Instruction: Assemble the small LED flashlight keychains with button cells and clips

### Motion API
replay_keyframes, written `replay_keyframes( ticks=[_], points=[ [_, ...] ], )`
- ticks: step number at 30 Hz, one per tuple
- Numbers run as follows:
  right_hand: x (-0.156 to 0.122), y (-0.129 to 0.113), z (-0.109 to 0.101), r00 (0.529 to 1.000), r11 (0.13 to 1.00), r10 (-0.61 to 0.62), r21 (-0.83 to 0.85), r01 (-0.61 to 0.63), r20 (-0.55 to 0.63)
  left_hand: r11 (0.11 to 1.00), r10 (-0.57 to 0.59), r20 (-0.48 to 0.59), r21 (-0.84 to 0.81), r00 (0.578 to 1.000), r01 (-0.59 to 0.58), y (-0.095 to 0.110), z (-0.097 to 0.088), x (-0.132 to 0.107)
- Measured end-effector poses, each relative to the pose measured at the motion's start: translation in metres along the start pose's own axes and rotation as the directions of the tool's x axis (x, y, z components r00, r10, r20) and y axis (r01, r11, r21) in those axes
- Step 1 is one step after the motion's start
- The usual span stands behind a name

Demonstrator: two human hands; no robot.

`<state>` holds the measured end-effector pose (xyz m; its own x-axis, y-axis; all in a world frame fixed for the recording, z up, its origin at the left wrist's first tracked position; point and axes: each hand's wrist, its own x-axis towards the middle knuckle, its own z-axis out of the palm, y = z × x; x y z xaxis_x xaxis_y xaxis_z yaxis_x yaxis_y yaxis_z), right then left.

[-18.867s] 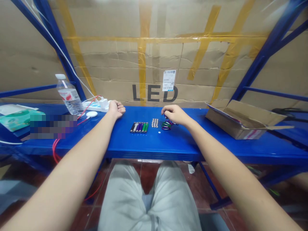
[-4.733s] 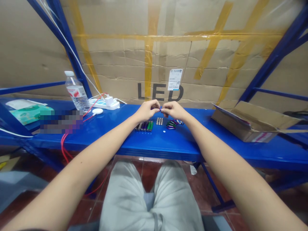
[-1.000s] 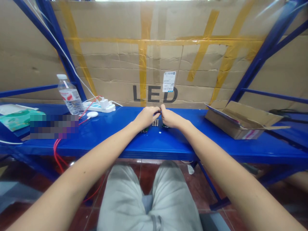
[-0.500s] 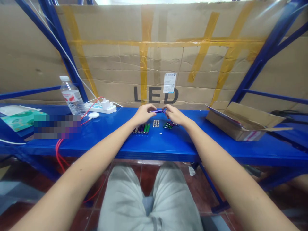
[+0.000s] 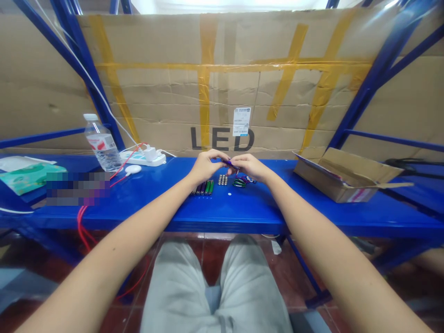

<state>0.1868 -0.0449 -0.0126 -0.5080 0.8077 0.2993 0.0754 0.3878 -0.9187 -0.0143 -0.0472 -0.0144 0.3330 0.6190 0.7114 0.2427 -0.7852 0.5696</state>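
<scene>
Between my two hands is a small, slim purple metallic tube (image 5: 228, 163), partly covered by fingers. My left hand (image 5: 203, 167) pinches its left end, and my right hand (image 5: 250, 166) closes its fingers on the right end. Just below my left hand lies a row of several green and purple tubes (image 5: 205, 187) on the blue table (image 5: 222, 210). Small silver discs, like button cells (image 5: 222, 180), form a neat grid beneath the held tube. Under my right hand rests a little heap of green and purple clips or cords (image 5: 243, 181), too small to make out.
At the right stands an open cardboard box (image 5: 342, 182) with flaps spread. A water bottle (image 5: 103, 145), a white power strip (image 5: 145, 158) with cables, and a green tissue pack (image 5: 29, 178) occupy the left. A large carton (image 5: 156, 97) rises behind the table.
My hands have come closer together around the purple tube, which shows less and now tilts. The right fingers have moved left onto it. The view has shifted slightly.
</scene>
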Motion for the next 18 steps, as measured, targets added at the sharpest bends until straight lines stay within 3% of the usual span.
replay_keyframes(
  ticks=[5,7,10,13,18],
  points=[
    [0.0,0.0,0.007,0.995,0.987,0.071,0.149,-0.059,-0.074,0.976,-0.059,0.044,-0.206,0.997,0.067,0.001,0.0,0.004],
    [0.0,0.0,0.008,0.992,0.99,0.075,0.125,-0.063,-0.099,0.905,-0.14,0.057,-0.398,0.989,0.151,-0.001,-0.001,0.006],
    [0.0,0.0,0.008,0.991,0.997,0.06,0.063,-0.053,-0.121,0.731,-0.271,0.14,-0.613,0.952,0.298,-0.004,-0.005,0.008],
    [-0.001,0.0,0.008,0.991,0.998,0.059,0.003,-0.059,-0.116,0.63,-0.32,0.208,-0.682,0.924,0.372,-0.008,-0.008,0.008],
    [-0.001,-0.001,0.009,0.993,0.997,0.043,-0.054,-0.049,-0.11,0.563,-0.353,0.221,-0.726,0.909,0.395,-0.01,-0.01,0.008]
  ],
)
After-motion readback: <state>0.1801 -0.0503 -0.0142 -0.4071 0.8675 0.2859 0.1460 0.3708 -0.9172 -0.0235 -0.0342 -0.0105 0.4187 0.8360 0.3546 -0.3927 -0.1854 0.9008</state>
